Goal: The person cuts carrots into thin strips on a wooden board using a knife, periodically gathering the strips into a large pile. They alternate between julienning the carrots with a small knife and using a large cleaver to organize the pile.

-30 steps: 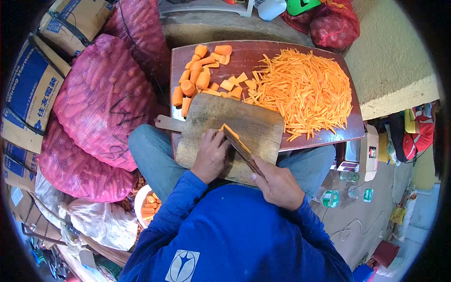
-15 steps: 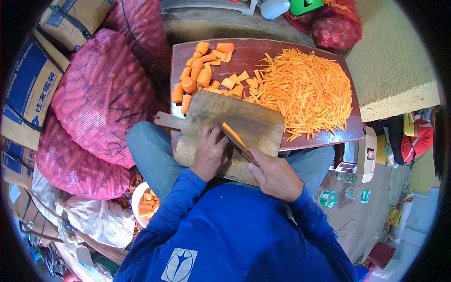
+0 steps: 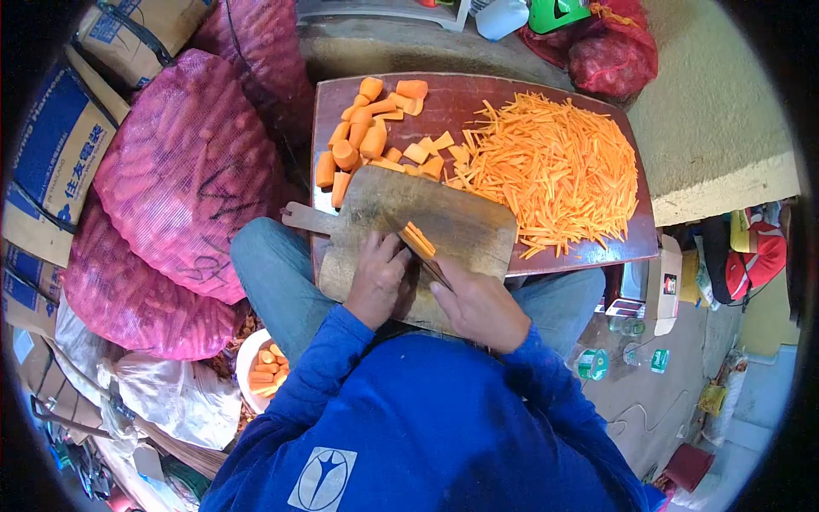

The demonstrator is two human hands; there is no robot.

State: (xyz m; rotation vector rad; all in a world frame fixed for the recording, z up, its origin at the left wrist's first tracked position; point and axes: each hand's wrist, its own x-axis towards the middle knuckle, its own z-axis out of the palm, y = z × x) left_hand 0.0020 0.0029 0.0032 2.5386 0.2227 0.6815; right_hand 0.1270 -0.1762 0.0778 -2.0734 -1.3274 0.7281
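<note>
My right hand [image 3: 479, 305] is wrapped round the handle of a knife [image 3: 437, 270], its blade angled up and left over the wooden cutting board [image 3: 384, 192]. A few thin carrot strips [image 3: 419, 240] lie along the blade's far side. My left hand [image 3: 378, 277] rests on the board just left of the blade, fingers curled down; whatever is beneath them is hidden. Beyond the board, peeled carrot chunks [image 3: 345, 154] sit on the left of the dark red table [image 3: 465, 85]. A large heap of carrot strips [image 3: 554, 175] covers its right side.
Pink mesh sacks of carrots [image 3: 188, 175] stand at the left, beside stacked cardboard boxes [image 3: 51, 154]. A white bucket [image 3: 247, 363] with carrots is by my left leg. Plastic bottles [image 3: 591, 364] are on the floor at right. A red mesh bag [image 3: 610, 64] lies beyond the table.
Several strips now lie beside the blade where a single carrot piece showed before. My right hand and the knife have shifted slightly left; my left hand has barely moved.
</note>
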